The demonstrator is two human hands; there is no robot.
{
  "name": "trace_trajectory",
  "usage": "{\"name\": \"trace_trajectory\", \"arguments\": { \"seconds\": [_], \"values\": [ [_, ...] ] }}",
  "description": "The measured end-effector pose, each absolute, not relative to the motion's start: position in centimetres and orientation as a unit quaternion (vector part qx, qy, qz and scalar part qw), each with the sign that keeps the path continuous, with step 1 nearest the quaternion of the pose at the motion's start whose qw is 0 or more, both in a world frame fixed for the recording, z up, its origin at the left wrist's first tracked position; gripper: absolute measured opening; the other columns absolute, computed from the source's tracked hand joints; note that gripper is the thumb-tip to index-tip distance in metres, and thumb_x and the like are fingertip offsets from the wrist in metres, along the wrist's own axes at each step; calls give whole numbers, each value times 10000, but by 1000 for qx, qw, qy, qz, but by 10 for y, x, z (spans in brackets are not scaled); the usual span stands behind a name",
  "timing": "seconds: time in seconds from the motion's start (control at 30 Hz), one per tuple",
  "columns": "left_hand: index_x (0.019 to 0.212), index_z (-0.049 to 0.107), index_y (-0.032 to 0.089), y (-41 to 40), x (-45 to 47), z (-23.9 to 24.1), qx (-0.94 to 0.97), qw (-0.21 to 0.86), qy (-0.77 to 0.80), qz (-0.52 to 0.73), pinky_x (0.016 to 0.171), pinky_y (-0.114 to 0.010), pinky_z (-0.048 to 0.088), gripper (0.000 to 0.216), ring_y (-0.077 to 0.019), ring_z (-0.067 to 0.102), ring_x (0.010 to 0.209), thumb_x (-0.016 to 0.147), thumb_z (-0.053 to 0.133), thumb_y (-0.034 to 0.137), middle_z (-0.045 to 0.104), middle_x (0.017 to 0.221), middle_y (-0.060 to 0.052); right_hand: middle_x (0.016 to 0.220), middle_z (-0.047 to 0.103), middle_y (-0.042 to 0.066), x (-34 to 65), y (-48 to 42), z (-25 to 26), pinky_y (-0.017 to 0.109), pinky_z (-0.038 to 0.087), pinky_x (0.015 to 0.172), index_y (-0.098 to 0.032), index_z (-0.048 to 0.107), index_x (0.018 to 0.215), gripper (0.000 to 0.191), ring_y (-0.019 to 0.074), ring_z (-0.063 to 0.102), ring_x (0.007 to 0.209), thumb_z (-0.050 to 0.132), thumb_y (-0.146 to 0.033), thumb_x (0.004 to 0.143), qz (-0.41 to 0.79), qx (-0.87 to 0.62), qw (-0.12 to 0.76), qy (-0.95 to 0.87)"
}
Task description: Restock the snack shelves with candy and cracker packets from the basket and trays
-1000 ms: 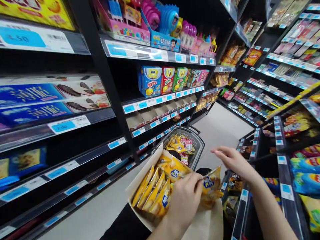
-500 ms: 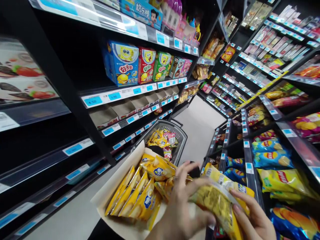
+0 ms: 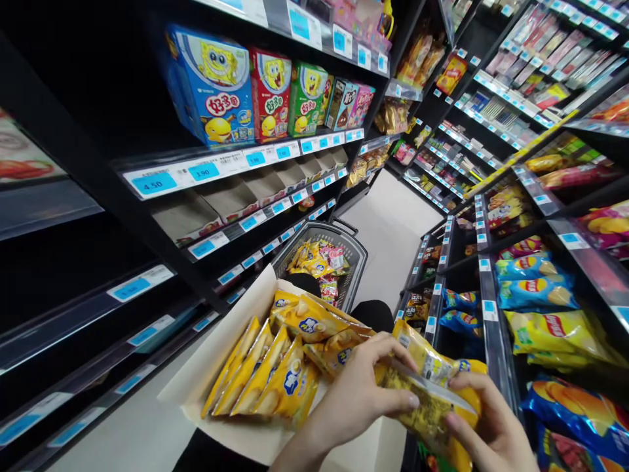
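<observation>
Low on the right of the head view, a yellow snack bag (image 3: 417, 401) with its seam side facing me is between my hands. The thumb and fingers of my left hand (image 3: 361, 390) close on its near left end. My right hand (image 3: 491, 419) pinches the other end. Behind it, touching it, shows another yellow bag (image 3: 425, 357); whether my fingers also grip that one I cannot tell. Under my left arm, an open cardboard box (image 3: 196, 412) rests against my legs. Several yellow snack bags (image 3: 289, 383) stand on edge in its left part, and others lie along its far side.
Ahead on the floor sits a grey shopping basket (image 3: 361, 262) with yellow and pink packets in it. A shelf (image 3: 196, 172) with boxed snacks (image 3: 216, 92) and cut-open cartons runs along the left. On the right, a rack holds chip bags (image 3: 535, 288). The aisle floor (image 3: 388, 216) stretches beyond.
My left hand's raised, spread fingers have come down and closed on the bag's end. My right hand keeps its hold. The left shelf appears larger and nearer in the view.
</observation>
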State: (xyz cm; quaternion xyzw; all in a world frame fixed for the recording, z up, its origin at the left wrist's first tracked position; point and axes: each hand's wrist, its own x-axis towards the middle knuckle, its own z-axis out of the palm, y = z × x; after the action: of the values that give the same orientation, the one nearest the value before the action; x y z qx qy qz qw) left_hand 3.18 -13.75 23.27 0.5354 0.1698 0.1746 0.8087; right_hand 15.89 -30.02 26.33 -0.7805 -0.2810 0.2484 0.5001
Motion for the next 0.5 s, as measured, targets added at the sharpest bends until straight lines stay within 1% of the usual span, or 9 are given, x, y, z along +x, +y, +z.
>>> {"name": "trace_trajectory", "arguments": {
  "seconds": [0.1, 0.17, 0.23, 0.3, 0.4, 0.5],
  "values": [
    [715, 668, 178, -137, 34, 233, 536, 794, 197, 207, 869, -246, 360, 229, -166, 535, 958, 568, 720, 10, 557, 939, 3, 781, 690, 32, 159, -296, 259, 251, 552, 577, -234, 631, 794, 190, 200, 666, 665, 758, -318, 680, 226, -791, 487, -295],
    [674, 666, 168, -137, 35, 233, 520, 797, 210, 225, 896, -260, 360, 206, -180, 535, 995, 558, 712, 4, 558, 1016, -15, 704, 664, 20, 157, -295, 256, 208, 524, 552, -219, 647, 725, 134, 165, 631, 610, 731, -323, 709, 182, -807, 458, -326],
    [643, 660, 157, -138, 36, 232, 497, 806, 212, 242, 890, -273, 377, 183, -188, 547, 985, 551, 704, 6, 562, 1049, -30, 633, 621, 4, 154, -294, 254, 178, 485, 496, -212, 647, 684, 143, 132, 578, 537, 714, -331, 728, 154, -817, 443, -336],
    [624, 649, 153, -137, 35, 231, 478, 815, 206, 256, 871, -283, 396, 156, -189, 557, 953, 558, 694, 19, 570, 1021, -36, 644, 618, 1, 151, -293, 252, 188, 484, 476, -219, 636, 719, 150, 134, 569, 524, 712, -348, 731, 162, -818, 466, -295],
    [639, 655, 158, -134, 32, 230, 490, 812, 191, 253, 852, -284, 407, 131, -192, 552, 940, 569, 718, 67, 565, 947, -26, 739, 660, 27, 147, -288, 252, 246, 534, 530, -228, 625, 793, 183, 178, 625, 605, 725, -362, 719, 206, -799, 512, -241],
    [668, 669, 169, -131, 30, 230, 517, 797, 191, 247, 855, -277, 405, 165, -206, 539, 984, 557, 786, 133, 561, 894, -15, 710, 648, 31, 144, -281, 255, 238, 530, 553, -215, 633, 723, 157, 182, 625, 631, 724, -342, 718, 200, -789, 506, -284]
  ]
}}
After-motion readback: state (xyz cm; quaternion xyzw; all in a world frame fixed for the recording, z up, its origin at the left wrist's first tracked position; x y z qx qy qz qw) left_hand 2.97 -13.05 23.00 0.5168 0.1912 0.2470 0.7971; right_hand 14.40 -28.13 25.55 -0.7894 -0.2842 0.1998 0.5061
